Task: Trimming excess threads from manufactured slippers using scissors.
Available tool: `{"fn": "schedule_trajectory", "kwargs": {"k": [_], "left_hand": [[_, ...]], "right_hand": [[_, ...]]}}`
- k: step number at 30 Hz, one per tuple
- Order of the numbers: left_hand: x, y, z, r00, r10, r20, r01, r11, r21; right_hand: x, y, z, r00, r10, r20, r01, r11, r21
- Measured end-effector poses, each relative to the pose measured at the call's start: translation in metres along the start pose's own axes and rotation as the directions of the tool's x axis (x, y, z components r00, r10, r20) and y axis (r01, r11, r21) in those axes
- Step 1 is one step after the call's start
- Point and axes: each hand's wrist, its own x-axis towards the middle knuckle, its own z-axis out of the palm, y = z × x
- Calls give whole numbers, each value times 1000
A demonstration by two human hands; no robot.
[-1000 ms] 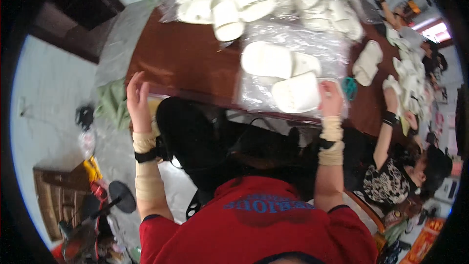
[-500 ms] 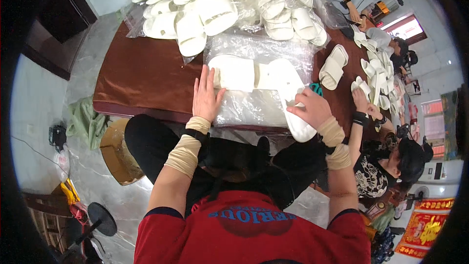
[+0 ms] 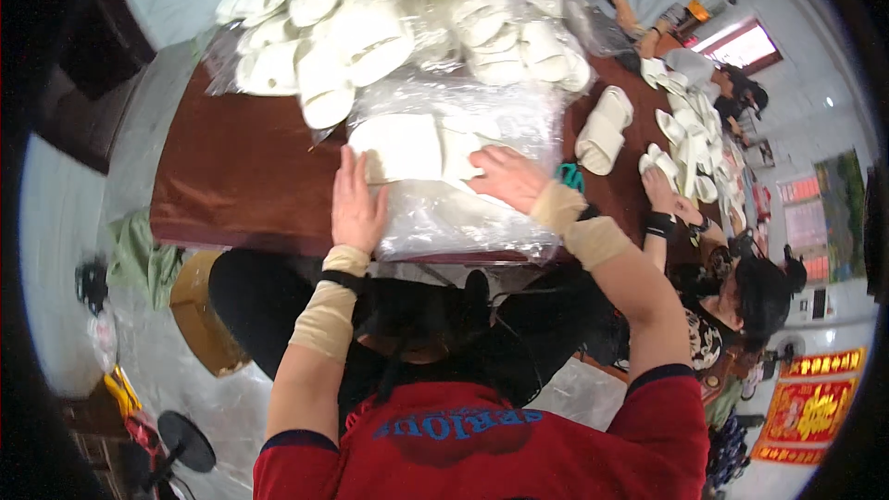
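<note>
Two white slippers lie on a stack of clear plastic bags on the table in front of me. My left hand [image 3: 358,208] is open and flat, fingers stretched forward, against the toe end of the left slipper [image 3: 404,148]. My right hand [image 3: 507,178] is bent over the second slipper [image 3: 457,150], its fingers curled on it; that slipper is partly hidden under the hand. The plastic bags [image 3: 435,222] reach the table's front edge. Beige wraps cover both of my wrists.
A heap of white slippers [image 3: 375,37] in clear plastic stands at the back. Another slipper pair [image 3: 605,130] and a green coil [image 3: 570,177] lie to the right on the brown table [image 3: 241,157]. Co-workers handle more slippers [image 3: 690,130] farther right. A cardboard box [image 3: 208,315] stands below left.
My right hand has moved left with its slipper, from the table's front edge onto the plastic beside the other slipper. My left hand stays at the left slipper. The whole view has shifted slightly.
</note>
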Motion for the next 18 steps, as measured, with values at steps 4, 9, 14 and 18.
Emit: {"fn": "schedule_trajectory", "kwargs": {"k": [4,9,14,18], "left_hand": [[-5,0,0,1000,-6,-6,6,998,66],[-2,5,0,1000,2,-12,-1,997,79],[1,4,-2,994,73,85,-81,992,93],[4,9,-7,997,-7,79,8,1000,-24]], "right_hand": [[-3,-9,-3,985,166,41,-163,985,-62],[-19,-6,-1,954,298,-27,-299,946,-127],[-8,-1,2,965,158,-210,-182,978,-99],[8,-11,18,953,225,-204,-219,974,54]]}}
